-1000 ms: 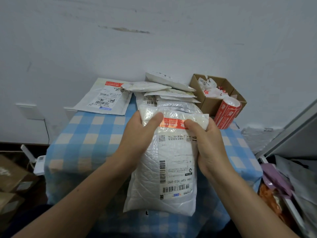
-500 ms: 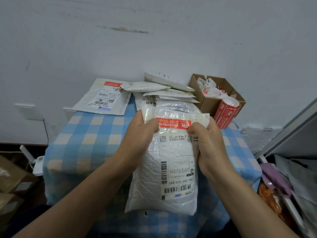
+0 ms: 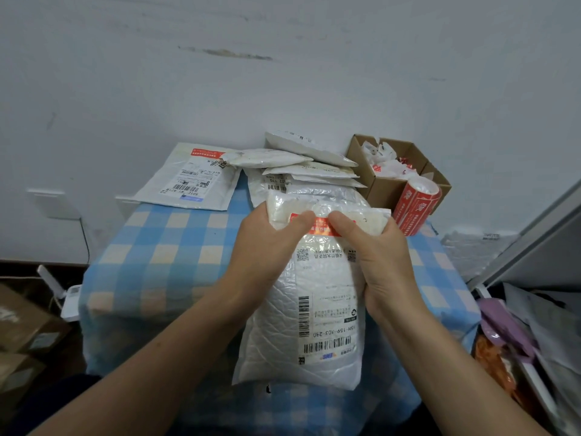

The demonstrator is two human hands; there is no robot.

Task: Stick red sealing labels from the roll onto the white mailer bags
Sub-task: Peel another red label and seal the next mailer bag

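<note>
In the centre of the frame I hold a white padded mailer bag (image 3: 301,325) upright over a blue checked tablecloth (image 3: 163,247); my left hand (image 3: 267,247) and my right hand (image 3: 380,262) each clamp its folded top edge, thumbs in front, the other fingers wrapped behind where I cannot see them; both thumb tips lie close together on the red sealing label (image 3: 320,226), which runs across the flap just above the printed shipping slip; to do this step well, I judge I should sweep the thumbs outward from the middle toward each end, pressing against the fingers behind, so that no bubble or lifted corner is left (the quilted surface is lumpy, so firm pressure matters) and the strip bridges flap and body evenly; the label roll (image 3: 415,209) leans at centre right against a cardboard box (image 3: 386,187); a stack of more bags (image 3: 308,171) sits just behind my hands; one labelled bag (image 3: 188,177) lies at upper left, by the wall.
</note>
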